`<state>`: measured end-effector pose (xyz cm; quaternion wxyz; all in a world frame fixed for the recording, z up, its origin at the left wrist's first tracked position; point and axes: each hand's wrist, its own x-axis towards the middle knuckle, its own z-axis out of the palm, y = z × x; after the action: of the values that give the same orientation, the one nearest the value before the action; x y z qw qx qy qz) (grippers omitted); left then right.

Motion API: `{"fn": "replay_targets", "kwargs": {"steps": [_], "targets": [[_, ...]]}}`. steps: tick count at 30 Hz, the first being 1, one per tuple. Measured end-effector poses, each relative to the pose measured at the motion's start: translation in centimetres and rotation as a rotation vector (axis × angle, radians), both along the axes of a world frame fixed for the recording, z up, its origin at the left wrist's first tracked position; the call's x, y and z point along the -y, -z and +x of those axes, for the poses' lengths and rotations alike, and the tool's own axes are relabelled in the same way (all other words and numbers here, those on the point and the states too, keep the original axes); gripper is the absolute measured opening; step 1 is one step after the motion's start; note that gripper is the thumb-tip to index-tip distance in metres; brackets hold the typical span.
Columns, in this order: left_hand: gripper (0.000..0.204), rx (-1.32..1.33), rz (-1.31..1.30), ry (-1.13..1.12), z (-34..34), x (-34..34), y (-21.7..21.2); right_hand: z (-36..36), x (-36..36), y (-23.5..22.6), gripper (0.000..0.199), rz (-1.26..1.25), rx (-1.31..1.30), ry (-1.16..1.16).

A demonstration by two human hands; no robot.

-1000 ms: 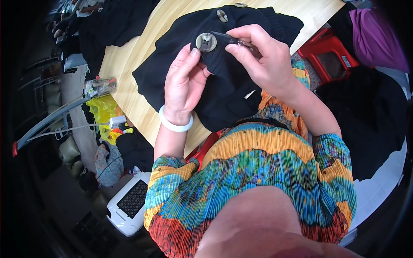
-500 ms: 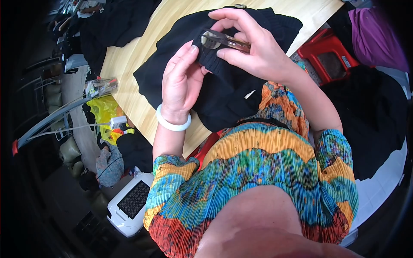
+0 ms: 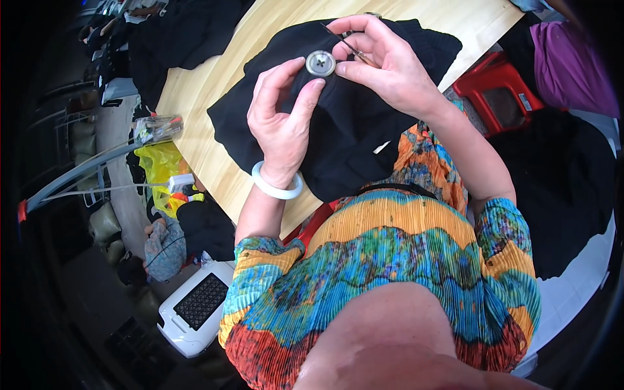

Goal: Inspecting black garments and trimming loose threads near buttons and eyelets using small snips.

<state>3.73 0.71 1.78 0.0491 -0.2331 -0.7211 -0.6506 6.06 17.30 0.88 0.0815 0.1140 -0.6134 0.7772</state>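
A large pale round button (image 3: pixel 320 64) with a dark centre faces up against a black knit garment (image 3: pixel 351 136), which is spread over the table and hangs toward my lap. My left hand (image 3: pixel 281 127) grips the button between thumb and index finger, at its left and lower edge. Just right of it, my right hand (image 3: pixel 400 68) is curled around slim metal thread snips (image 3: pixel 354 51). Their thin tip points up and left, away from the button. The fingertips of my right thumb and index finger come close to the button's right edge.
The pale wooden table (image 3: pixel 188 97) carries more black cloth (image 3: pixel 185 36) at the far left. A clear container (image 3: pixel 158 129) sits at its left edge, above a yellow bag (image 3: pixel 159 168). To the right are a red stool (image 3: pixel 500 97), purple cloth (image 3: pixel 575 68) and a black cloth pile (image 3: pixel 552 182). Another person (image 3: pixel 166 247) is at lower left.
The snips have turned and lifted off the button, which now lies fully in view. My left hand has shifted right, its thumb moving below the button.
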Motion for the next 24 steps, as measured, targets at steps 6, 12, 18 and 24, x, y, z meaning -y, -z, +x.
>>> {"fn": "replay_targets", "kwargs": {"steps": [6,12,18,24], "targets": [[0.022,-0.093,-0.037,-0.038,-0.4,-0.4,0.2,0.0,0.0,-0.2,0.038,0.002,-0.002,-0.037],[0.016,-0.219,-0.109,-0.174,-0.4,-0.9,0.8,0.2,0.4,-0.5,0.037,0.05,-0.044,0.005],[0.018,-0.148,-0.154,-0.14,-0.6,-0.6,0.9,0.1,0.5,0.2,0.037,0.13,-0.055,0.04],[0.007,-0.283,-0.183,-0.195,-0.4,-0.7,1.1,0.2,0.6,0.2,0.037,0.124,-0.068,0.024]]}}
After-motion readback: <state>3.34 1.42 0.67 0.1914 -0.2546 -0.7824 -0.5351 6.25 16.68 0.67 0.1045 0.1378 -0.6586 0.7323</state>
